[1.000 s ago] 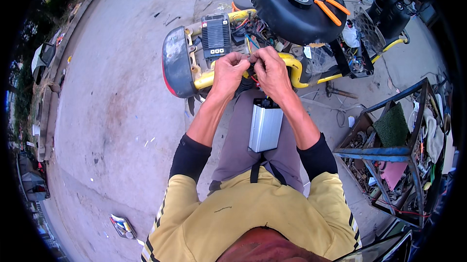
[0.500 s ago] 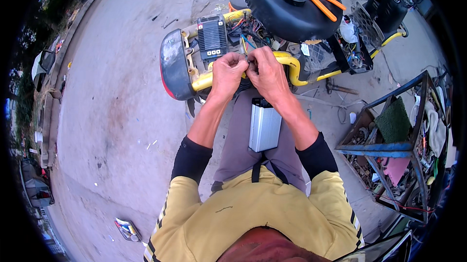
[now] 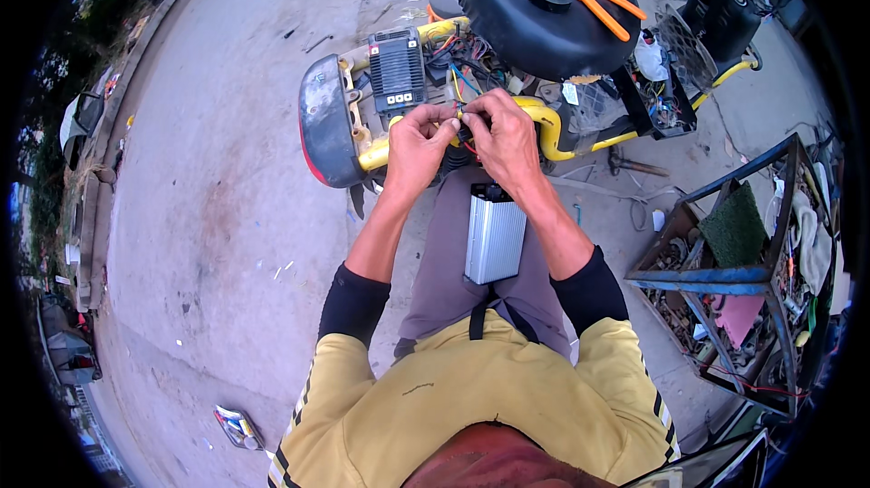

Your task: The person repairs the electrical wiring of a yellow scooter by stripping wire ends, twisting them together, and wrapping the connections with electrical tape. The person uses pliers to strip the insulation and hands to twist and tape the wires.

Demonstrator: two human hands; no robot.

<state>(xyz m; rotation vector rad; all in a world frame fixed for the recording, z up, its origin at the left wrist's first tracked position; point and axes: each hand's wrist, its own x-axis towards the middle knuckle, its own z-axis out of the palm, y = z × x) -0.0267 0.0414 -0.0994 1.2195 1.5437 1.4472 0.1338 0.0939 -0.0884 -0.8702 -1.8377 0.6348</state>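
At the yellow frame [image 3: 374, 155], left hand [image 3: 417, 151] and right hand [image 3: 505, 139] pinch thin wires [image 3: 459, 109]; fingertips [image 3: 449, 127] closed

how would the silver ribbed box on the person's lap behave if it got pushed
The silver ribbed box looks metallic, so it's probably stiff and fairly heavy for its size. Its flat, boxy shape suggests sliding rather than rolling. Soft grey trousers beneath could let it tilt.
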